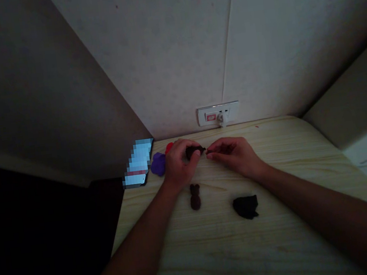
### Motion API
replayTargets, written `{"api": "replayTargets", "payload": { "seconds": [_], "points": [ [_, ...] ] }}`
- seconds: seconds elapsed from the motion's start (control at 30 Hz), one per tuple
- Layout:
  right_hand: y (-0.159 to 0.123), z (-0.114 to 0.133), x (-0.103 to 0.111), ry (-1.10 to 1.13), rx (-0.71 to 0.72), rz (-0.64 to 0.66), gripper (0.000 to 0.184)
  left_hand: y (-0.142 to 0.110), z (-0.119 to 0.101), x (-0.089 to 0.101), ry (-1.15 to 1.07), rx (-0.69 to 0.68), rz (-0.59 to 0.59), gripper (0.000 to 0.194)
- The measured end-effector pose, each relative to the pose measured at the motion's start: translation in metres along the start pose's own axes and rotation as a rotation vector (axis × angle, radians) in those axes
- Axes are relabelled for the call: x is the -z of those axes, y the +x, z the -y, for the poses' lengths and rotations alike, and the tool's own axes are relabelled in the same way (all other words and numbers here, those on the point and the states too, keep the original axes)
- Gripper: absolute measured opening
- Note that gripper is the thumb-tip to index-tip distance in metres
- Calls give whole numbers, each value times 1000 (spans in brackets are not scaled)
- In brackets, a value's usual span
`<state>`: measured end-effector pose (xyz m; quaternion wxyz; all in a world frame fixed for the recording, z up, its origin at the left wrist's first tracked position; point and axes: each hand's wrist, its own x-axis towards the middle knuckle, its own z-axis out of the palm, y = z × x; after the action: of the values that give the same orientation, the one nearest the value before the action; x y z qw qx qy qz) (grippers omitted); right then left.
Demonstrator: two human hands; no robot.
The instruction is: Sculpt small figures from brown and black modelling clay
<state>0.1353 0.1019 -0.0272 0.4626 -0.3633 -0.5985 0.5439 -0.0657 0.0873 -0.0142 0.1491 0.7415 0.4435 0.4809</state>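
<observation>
Near the back of the table, my left hand (180, 162) is closed around a dark lump of modelling clay (193, 151), its narrow end pointing right. My right hand (230, 153) meets that end with thumb and forefinger in a pinch, seemingly on a small bit of dark clay; its other fingers curl in. Below my left hand lies a small brown clay figure (195, 197) with two ear-like bumps. A flattish black clay piece (246, 207) with a ragged right edge rests closer to me, inside my right forearm. Beside my left hand are a purple flower-shaped piece (158, 164) and a partly hidden red piece (169, 147).
A phone (139, 163) with a lit, blurred screen lies at the table's left edge against the wall. On the back wall is a socket (218, 114) with a white plug in it. The wooden table (218, 258) has a rounded back right corner.
</observation>
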Motion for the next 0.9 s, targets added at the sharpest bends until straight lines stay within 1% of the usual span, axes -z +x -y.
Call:
{"api": "replayTargets", "payload": {
  "seconds": [0.17,0.37,0.5,0.67,0.8,0.9],
  "points": [
    [-1,2,-2,-25,21,27,19,0,-3,2,18,-17,-24,9],
    [-4,1,-4,-54,92,-53,32,-3,-9,2,129,-98,-57,8],
    [-7,1,-4,-91,144,-31,25,-3,-10,1,125,-133,-11,10],
    [-8,-1,-5,-139,174,-24,25,-2,-8,0,79,-129,53,11],
    [-8,-3,-5,-176,195,-21,23,-3,-6,-1,60,-125,61,8],
    [-9,-1,-6,-148,204,-1,22,-4,-5,0,49,-130,43,6]
  ]
}}
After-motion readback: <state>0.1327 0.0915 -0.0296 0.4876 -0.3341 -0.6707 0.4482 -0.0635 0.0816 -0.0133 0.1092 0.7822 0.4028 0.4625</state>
